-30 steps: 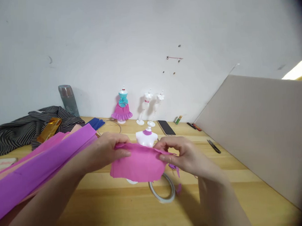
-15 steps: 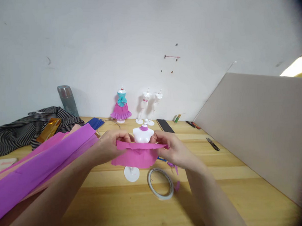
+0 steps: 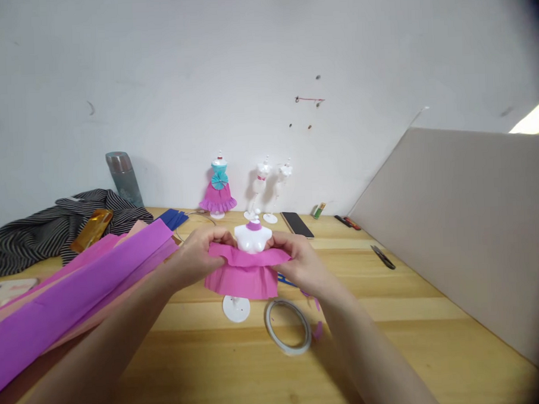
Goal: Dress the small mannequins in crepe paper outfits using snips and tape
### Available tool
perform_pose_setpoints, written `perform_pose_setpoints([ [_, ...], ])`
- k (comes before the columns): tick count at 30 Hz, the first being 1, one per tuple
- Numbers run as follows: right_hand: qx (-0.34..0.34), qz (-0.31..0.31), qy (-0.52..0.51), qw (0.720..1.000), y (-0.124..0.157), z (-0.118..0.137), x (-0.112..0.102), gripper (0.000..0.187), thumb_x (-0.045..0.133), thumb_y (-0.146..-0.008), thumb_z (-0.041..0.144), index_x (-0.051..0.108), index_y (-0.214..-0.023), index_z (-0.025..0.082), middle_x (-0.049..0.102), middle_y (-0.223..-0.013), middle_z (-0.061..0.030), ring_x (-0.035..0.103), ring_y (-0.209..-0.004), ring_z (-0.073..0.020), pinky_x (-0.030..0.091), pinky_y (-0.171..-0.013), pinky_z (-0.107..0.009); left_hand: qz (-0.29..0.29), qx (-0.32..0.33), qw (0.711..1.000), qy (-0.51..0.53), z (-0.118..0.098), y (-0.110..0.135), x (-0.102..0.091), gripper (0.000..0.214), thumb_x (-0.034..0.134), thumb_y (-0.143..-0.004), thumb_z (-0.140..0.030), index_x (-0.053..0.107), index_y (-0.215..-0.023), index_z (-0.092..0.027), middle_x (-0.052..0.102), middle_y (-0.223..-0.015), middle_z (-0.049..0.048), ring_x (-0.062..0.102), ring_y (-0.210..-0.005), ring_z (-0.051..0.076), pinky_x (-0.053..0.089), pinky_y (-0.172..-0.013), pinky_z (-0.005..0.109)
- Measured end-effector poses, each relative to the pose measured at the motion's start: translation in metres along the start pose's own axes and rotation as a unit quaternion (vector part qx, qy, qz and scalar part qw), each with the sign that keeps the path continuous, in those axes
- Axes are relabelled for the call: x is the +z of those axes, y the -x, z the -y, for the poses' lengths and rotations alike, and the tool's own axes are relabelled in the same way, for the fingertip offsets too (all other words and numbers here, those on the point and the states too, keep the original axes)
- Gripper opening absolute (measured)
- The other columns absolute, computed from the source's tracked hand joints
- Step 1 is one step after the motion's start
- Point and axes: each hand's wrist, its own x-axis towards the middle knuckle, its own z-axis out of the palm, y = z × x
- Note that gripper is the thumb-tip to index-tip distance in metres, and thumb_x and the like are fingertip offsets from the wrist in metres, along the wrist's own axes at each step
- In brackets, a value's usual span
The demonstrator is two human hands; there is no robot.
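A small white mannequin (image 3: 252, 238) with a purple collar stands on its round base in front of me. Pink crepe paper (image 3: 244, 280) wraps across its front below the chest, with a folded upper edge and a loose skirt-like lower part. My left hand (image 3: 204, 252) pinches the paper's left end between thumb and fingers. On the other side, my right hand (image 3: 296, 257) grips the right end, its fingertips partly behind the mannequin. The back of the mannequin is hidden. A roll of double-sided tape (image 3: 287, 326) lies just below my right hand.
Purple and pink paper sheets (image 3: 90, 293) lie at left, near striped cloth (image 3: 29, 230) and a bottle (image 3: 124, 178). A dressed mannequin (image 3: 218, 189) and two bare-looking ones stand by the wall. A phone (image 3: 297, 224), snips (image 3: 382, 256) and a grey panel (image 3: 458, 217) are at right.
Both hands have drawn slightly closer together around the mannequin, and the paper sits closer against it with its upper edge now curved. The view has shifted a little.
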Motion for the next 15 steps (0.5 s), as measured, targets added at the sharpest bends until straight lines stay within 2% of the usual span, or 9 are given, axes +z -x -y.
perform_pose_setpoints([
  [4, -0.019, -0.007, 0.021, 1.0, 0.001, 0.003, -0.004, 0.006, 0.053, -0.065, 0.012, 0.054, -0.062, 0.018, 0.05, -0.059, 0.0041, 0.044, -0.055, -0.0095, 0.035, -0.05, -0.021, -0.003, -0.001, 1.0, 0.004, -0.003, 0.001, -0.003, 0.012, 0.052, -0.06, -0.01, 0.06, -0.068, -0.015, 0.063, -0.072, -0.0003, 0.057, -0.072, 0.016, 0.041, -0.066, 0.025],
  [7, -0.031, 0.029, 0.057, 0.997, 0.004, 0.005, -0.006, 0.001, 0.061, -0.071, 0.017, 0.06, -0.072, 0.017, 0.059, -0.068, 0.0004, 0.054, -0.063, -0.0135, 0.042, -0.055, -0.024, 0.02, 0.008, 1.0, -0.009, -0.002, 0.003, -0.002, 0.012, 0.054, -0.063, -0.011, 0.062, -0.071, -0.015, 0.064, -0.074, 0.0007, 0.058, -0.073, 0.016, 0.041, -0.066, 0.026],
  [11, -0.044, 0.049, 0.128, 0.99, 0.008, 0.005, -0.004, 0.032, 0.074, -0.075, 0.034, 0.066, -0.101, 0.019, 0.069, -0.095, -0.0077, 0.062, -0.087, -0.0222, 0.05, -0.07, -0.032, 0.021, -0.001, 0.998, -0.061, -0.002, 0.005, 0.004, 0.027, 0.051, -0.063, -0.006, 0.066, -0.083, -0.016, 0.069, -0.086, 0.0039, 0.061, -0.086, 0.02, 0.044, -0.078, 0.031],
  [13, -0.049, 0.05, 0.144, 0.987, 0.009, 0.006, -0.001, 0.029, 0.073, -0.077, 0.036, 0.067, -0.099, 0.019, 0.071, -0.093, -0.0072, 0.063, -0.084, -0.0213, 0.05, -0.07, -0.032, 0.019, -0.001, 0.997, -0.068, -0.004, 0.007, 0.007, 0.029, 0.05, -0.062, -0.005, 0.066, -0.085, -0.016, 0.069, -0.087, 0.0046, 0.061, -0.088, 0.021, 0.045, -0.079, 0.032],
  [15, -0.055, 0.05, 0.132, 0.989, 0.007, 0.007, 0.0, 0.022, 0.073, -0.077, 0.035, 0.068, -0.091, 0.018, 0.072, -0.087, -0.0058, 0.063, -0.078, -0.0196, 0.049, -0.067, -0.03, 0.016, 0.008, 0.998, -0.065, -0.007, 0.008, 0.008, 0.024, 0.051, -0.062, -0.004, 0.063, -0.078, -0.016, 0.069, -0.083, 0.0034, 0.062, -0.083, 0.02, 0.045, -0.075, 0.03],
])
